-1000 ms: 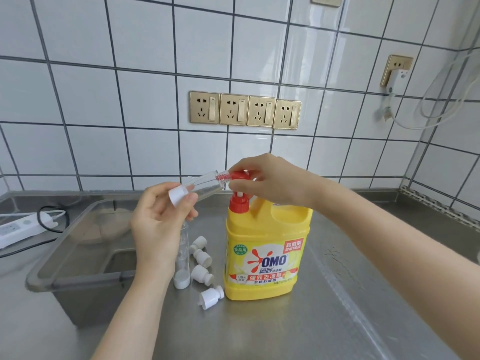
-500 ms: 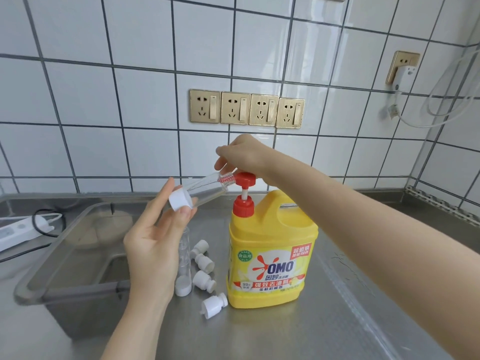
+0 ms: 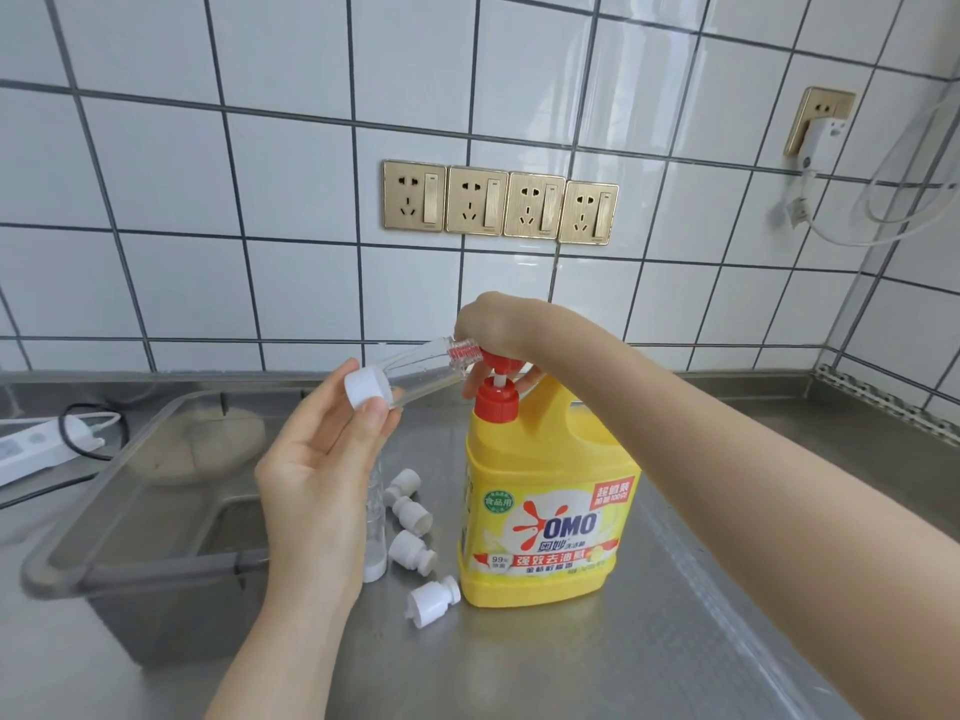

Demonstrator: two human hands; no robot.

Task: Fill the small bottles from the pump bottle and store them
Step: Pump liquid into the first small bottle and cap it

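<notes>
Fingers of the left hand (image 3: 317, 459) are pinching a small clear bottle (image 3: 415, 368) by its white base, tilting its mouth onto the red spout — the right hand (image 3: 498, 330) is curling over the yellow pump bottle (image 3: 545, 511) on the steel counter (image 3: 675, 615), beside four loose white caps (image 3: 410, 550).

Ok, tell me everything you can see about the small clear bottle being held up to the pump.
The small clear bottle is a slim transparent tube, plastic by the look of it, with a white base. It is uncapped and tilted nearly sideways, its threaded neck against the red pump nozzle of the yellow OMO detergent bottle. The left hand grips its base end; the right hand rests on the pump head. How full it is cannot be told.
</notes>
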